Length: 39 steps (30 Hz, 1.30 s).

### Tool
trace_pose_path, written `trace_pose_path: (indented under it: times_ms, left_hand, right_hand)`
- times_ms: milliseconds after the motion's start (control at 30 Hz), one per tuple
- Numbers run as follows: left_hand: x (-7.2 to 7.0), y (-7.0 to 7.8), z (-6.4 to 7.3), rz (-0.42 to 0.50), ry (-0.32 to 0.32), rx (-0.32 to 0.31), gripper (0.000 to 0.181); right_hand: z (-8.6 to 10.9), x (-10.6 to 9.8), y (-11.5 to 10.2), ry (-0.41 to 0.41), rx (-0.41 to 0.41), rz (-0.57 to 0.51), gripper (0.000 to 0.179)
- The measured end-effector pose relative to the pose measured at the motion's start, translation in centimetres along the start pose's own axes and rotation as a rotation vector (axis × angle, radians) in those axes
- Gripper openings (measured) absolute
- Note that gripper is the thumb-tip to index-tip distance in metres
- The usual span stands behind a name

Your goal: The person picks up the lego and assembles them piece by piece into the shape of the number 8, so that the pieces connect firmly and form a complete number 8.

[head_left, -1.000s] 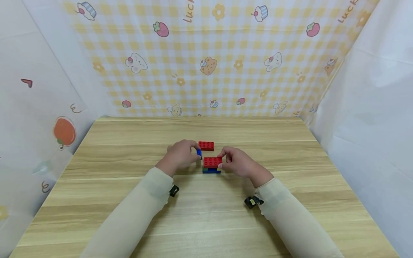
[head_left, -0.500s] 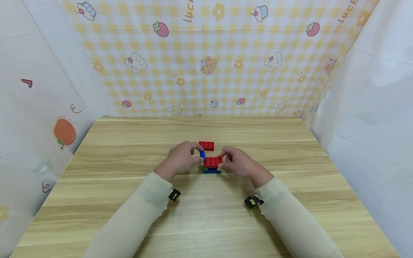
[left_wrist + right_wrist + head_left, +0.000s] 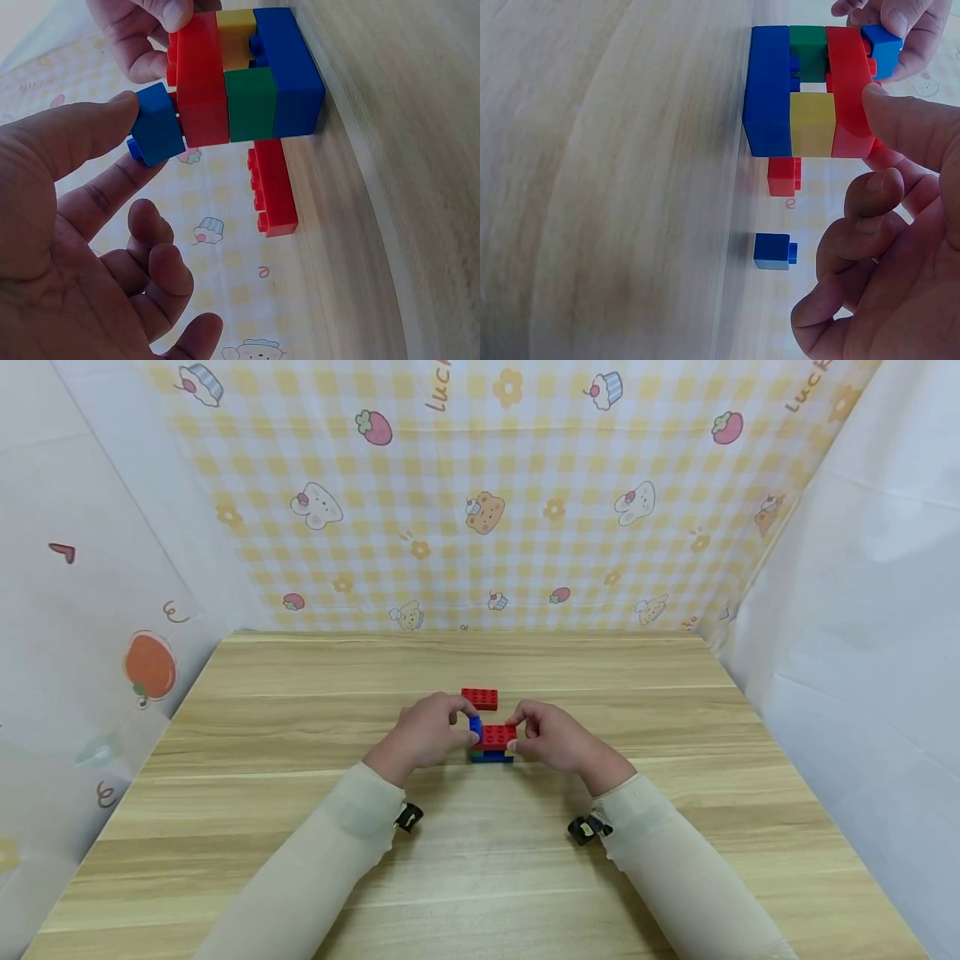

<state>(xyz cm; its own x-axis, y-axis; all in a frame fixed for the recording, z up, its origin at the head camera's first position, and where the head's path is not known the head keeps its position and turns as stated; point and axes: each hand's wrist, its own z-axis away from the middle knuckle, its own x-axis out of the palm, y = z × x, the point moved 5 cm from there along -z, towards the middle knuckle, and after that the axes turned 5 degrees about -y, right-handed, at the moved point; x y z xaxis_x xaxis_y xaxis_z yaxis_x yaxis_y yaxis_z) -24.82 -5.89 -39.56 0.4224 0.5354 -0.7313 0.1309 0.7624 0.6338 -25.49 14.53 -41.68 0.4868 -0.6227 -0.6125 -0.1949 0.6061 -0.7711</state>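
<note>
Pale wood-grain table (image 3: 480, 877) fills the foreground, with a yellow-checked cloth (image 3: 420, 468) hanging behind it and white sheets at both sides. Near the table's middle, between the two hands, stands a stack (image 3: 492, 757): a long blue brick (image 3: 767, 90) at the bottom, a green brick (image 3: 252, 105) on its left end, a yellow brick (image 3: 812, 125) on its right end, and a red brick (image 3: 202, 82) bridging both, with a gap beneath.

On the left, the left hand (image 3: 435, 731) pinches a small blue brick (image 3: 159, 126) between thumb and index finger, its other fingers bent. That brick sits tilted at the red one's left end, red studs showing between them; whether it is seated, I cannot tell. On the right, the right hand (image 3: 551, 735) grips the bridging brick's right end with thumb and index finger, the rest curled.

Just behind the stack lies a loose red brick (image 3: 479, 698). Another small blue brick (image 3: 772, 251) stands on the table in the right wrist view. Counted: three blue, two red, one green, one yellow.
</note>
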Motion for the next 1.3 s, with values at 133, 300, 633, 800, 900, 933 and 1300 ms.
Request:
trace_pose_path:
  times_ms: [133,300,633,800,900,933,1300]
  left_hand:
    - [0.05,0.28,0.06,-0.003,0.002,0.000,0.025]
    - [0.16,0.30,0.03,0.012,0.005,-0.003,0.027]
    - [0.35,-0.09,-0.10,0.041,-0.004,-0.021,0.027]
    - [0.48,-0.03,-0.31,0.021,-0.004,0.007,0.024]
    - [0.48,0.13,-0.26,0.003,-0.006,0.028,0.023]
    - [0.48,0.19,-0.23,-0.001,-0.006,0.032,0.023]
    - [0.61,0.08,-0.24,0.003,-0.001,0.036,0.024]
  right_hand:
    - [0.04,-0.01,-0.12,-0.004,-0.004,-0.010,0.021]
    - [0.21,-0.01,-0.28,-0.005,0.003,-0.014,0.021]
    - [0.15,0.05,-0.18,0.003,-0.011,-0.023,0.021]
    - [0.21,0.01,-0.11,0.008,-0.002,-0.017,0.021]
    - [0.20,0.00,-0.11,0.004,0.001,-0.015,0.021]
    - [0.26,0.01,-0.15,0.001,0.004,-0.015,0.021]
    - [0.26,-0.09,-0.08,0.001,0.010,-0.010,0.021]
